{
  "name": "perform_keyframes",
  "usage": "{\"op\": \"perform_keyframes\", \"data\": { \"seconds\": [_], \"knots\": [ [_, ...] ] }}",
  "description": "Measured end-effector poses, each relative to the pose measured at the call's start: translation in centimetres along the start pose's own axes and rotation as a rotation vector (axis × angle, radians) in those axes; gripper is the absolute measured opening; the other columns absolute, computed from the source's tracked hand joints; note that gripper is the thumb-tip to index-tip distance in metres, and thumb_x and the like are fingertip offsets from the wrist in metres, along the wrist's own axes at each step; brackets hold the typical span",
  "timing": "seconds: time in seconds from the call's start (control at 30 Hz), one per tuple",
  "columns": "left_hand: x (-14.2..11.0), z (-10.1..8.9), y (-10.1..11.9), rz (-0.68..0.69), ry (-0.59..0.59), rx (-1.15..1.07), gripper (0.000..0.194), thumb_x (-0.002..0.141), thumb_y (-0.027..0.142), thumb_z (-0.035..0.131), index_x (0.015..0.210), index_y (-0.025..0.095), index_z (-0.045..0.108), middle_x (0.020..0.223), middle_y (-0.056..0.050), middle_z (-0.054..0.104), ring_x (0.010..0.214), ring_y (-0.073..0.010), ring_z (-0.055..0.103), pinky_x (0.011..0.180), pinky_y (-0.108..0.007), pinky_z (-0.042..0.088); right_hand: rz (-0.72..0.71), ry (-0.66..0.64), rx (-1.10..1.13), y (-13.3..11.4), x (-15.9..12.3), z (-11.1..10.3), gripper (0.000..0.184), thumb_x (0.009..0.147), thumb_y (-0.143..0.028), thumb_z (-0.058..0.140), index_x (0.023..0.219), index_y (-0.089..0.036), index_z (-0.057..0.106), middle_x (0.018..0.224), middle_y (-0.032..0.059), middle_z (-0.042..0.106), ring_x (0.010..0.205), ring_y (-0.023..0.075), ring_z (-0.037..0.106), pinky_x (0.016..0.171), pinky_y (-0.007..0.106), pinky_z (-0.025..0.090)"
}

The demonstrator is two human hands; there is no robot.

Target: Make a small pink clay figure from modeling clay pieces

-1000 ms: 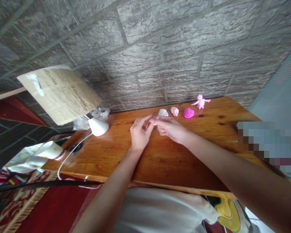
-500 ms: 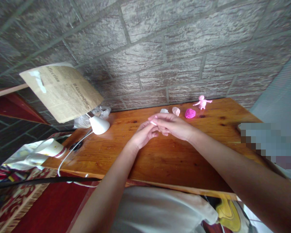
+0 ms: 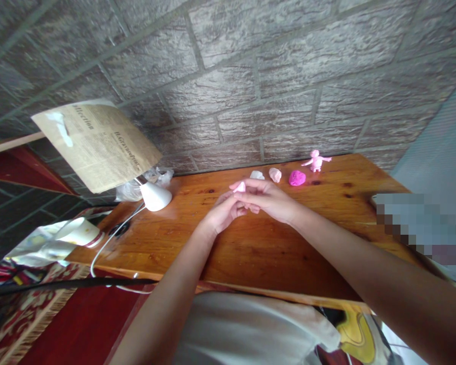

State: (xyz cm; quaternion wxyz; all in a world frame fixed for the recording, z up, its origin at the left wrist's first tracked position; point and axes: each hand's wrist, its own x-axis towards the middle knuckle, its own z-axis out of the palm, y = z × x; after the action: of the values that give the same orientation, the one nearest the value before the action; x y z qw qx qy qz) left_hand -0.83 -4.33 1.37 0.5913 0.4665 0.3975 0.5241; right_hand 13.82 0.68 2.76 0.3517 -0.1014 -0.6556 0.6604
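Observation:
Between the fingertips of both hands is a small pale pink piece of modelling clay (image 3: 240, 187). My left hand (image 3: 224, 210) pinches it from the left, fingers curled. From the right, my right hand (image 3: 273, 200) also closes its thumb and fingers on it. Just behind the hands lie a white lump of clay (image 3: 257, 175), a pale pink lump (image 3: 275, 175) and a bright pink lump (image 3: 297, 178). Farther right stands a small pink clay figure (image 3: 316, 161) with its arms spread. The hands hide part of the held piece.
A lamp with a white base (image 3: 155, 197) and a newsprint shade (image 3: 99, 144) stands on the wooden table (image 3: 289, 253) at the left. A paper cup (image 3: 80, 231) and a plastic bag (image 3: 127, 190) are near it. The stone-patterned wall (image 3: 228, 91) rises behind.
My left hand has closed in from a more open pose, meeting the right hand at the clay. The clay piece has been turned and shows more above the fingertips.

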Motion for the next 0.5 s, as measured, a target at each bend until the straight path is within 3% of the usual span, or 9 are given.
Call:
{"op": "perform_keyframes", "data": {
  "seconds": [0.13, 0.5],
  "knots": [
    [-0.04, 0.11, 0.09, -0.005, 0.024, -0.014, 0.059, 0.058, 0.064, 0.085, 0.086, 0.014, 0.072, 0.072, -0.007, 0.073, 0.071, -0.0169, 0.069, 0.061, -0.022, 0.044, 0.019, 0.003, 0.013, -0.08, 0.03, -0.01, 0.043, 0.076, -0.045, 0.079, 0.108, -0.017, 0.073, 0.058, -0.0069, 0.052, 0.048, 0.0062, 0.038, 0.048, 0.022, 0.03],
    [-0.08, 0.59, 0.4, -0.087, 0.068, -0.042, 0.053, 0.068, 0.065, 0.079, 0.08, 0.015, 0.067, 0.066, -0.004, 0.069, 0.067, -0.0139, 0.067, 0.056, -0.02, 0.044, -0.011, -0.013, -0.012, -0.25, -0.06, -0.08, 0.044, 0.082, -0.05, 0.073, 0.113, -0.019, 0.074, 0.058, -0.0062, 0.051, 0.05, 0.0072, 0.041, 0.049, 0.022, 0.035]
  ]
}}
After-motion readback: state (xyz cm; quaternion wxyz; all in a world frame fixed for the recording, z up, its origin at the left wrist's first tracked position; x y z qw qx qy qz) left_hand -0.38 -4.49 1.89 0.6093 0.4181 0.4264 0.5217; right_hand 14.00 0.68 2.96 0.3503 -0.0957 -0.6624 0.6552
